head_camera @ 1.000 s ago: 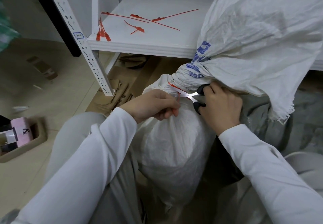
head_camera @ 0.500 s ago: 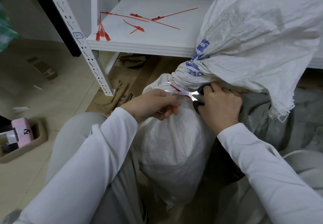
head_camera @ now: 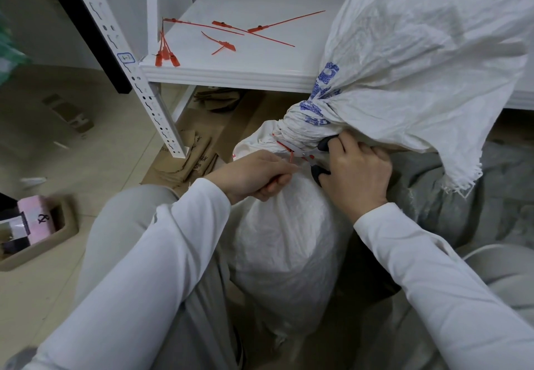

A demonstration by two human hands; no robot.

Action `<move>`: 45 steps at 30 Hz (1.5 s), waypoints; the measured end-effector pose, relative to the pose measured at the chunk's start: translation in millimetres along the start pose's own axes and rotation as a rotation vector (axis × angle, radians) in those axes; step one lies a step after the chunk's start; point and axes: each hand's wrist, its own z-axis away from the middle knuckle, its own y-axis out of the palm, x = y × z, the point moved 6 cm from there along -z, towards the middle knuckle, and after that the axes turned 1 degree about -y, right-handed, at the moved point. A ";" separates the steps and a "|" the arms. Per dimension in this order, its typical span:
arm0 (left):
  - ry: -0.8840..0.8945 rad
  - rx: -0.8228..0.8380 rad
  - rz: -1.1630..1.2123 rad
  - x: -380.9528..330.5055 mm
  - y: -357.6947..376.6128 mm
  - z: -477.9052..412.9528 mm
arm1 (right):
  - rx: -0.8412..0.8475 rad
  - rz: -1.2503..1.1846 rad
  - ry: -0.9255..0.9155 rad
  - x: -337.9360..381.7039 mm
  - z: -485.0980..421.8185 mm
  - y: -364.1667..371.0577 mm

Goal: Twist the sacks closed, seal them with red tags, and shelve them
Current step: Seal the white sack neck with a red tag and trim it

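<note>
Head view: left of the sack (head_camera: 286,242), a tray (head_camera: 55,242) of small boxes sits on the floor. Spare red tags (head_camera: 222,44) lie on the shelf (head_camera: 231,72) above it. Left hand (head_camera: 254,174) pinches the tag tail (head_camera: 291,157) at the sack's twisted neck; right hand (head_camera: 357,171) grips scissors (head_camera: 313,158) touching it.

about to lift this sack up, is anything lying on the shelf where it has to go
Yes. Loose red tags lie scattered across the white shelf, with a bunch at its front left corner. The sack is on the floor, both hands at its neck with scissors.
</note>
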 end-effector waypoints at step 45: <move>0.047 0.030 0.154 -0.2 -10.0 -1.1 | 0.035 -0.185 -0.045 -8.9 -14.4 -10.7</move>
